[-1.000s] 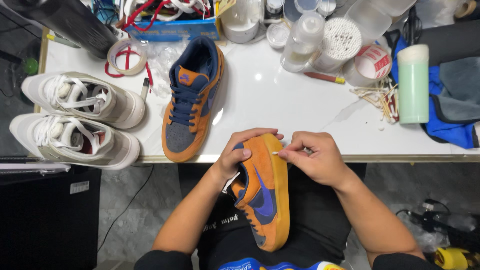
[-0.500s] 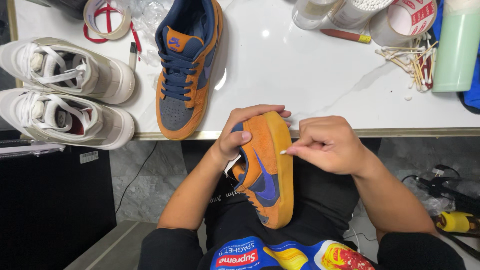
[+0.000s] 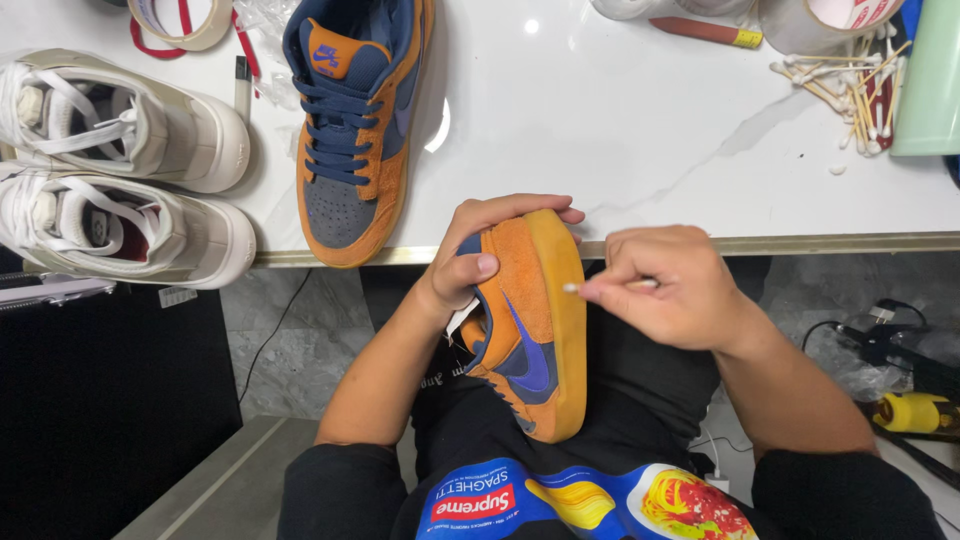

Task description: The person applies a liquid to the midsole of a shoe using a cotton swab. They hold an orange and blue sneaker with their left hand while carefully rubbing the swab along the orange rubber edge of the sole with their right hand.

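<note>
- Fingers of our right hand (image 3: 672,290) pinch a cotton swab (image 3: 600,286), its white tip touching the sole edge of the orange sneaker (image 3: 530,320).
- Our left hand (image 3: 478,258) is closed around that sneaker's toe, thumb on the suede upper; we hold it on its side over our lap, just below the table's near edge (image 3: 800,243).
- Its orange and navy mate (image 3: 355,120) lies on the white table, toe at the near edge.
- Two white sneakers (image 3: 120,170) sit by the table's left edge.
- A tape roll (image 3: 180,20) lies at the far left corner.
- Loose cotton swabs (image 3: 850,95) are piled near the right edge, beside a pale green cylindrical bottle (image 3: 930,80).
- A red marker with a yellow band (image 3: 705,30) lies at the far edge.
</note>
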